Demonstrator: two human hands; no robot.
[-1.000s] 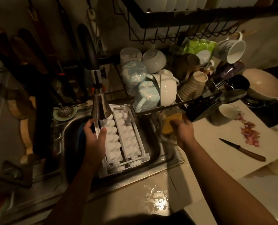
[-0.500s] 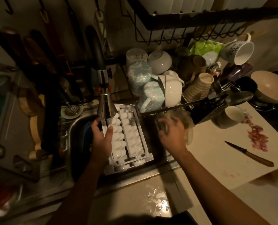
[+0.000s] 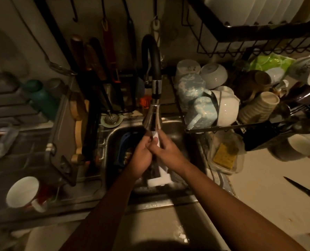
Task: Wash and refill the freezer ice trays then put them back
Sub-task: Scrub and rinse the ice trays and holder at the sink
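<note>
The white ice tray (image 3: 160, 178) stands on edge in the steel sink (image 3: 190, 140), right under the chrome faucet head (image 3: 152, 118). Only its lower end and a sliver at the top show. My left hand (image 3: 141, 156) grips its left side and my right hand (image 3: 166, 151) grips its right side, the fingers of both meeting near the tray's top. The yellow sponge (image 3: 223, 156) lies in a clear plastic dish at the sink's right rim.
A dish rack (image 3: 212, 128) crowded with mugs and bowls overhangs the sink's right back. A blue strainer (image 3: 125, 142) sits in the sink at left. A knife (image 3: 304, 192) lies on the right counter. A white cup (image 3: 22, 192) stands at left.
The tray has been turned from lying flat to standing on edge under the faucet. My right hand left the sponge dish and took hold of the tray beside my left hand.
</note>
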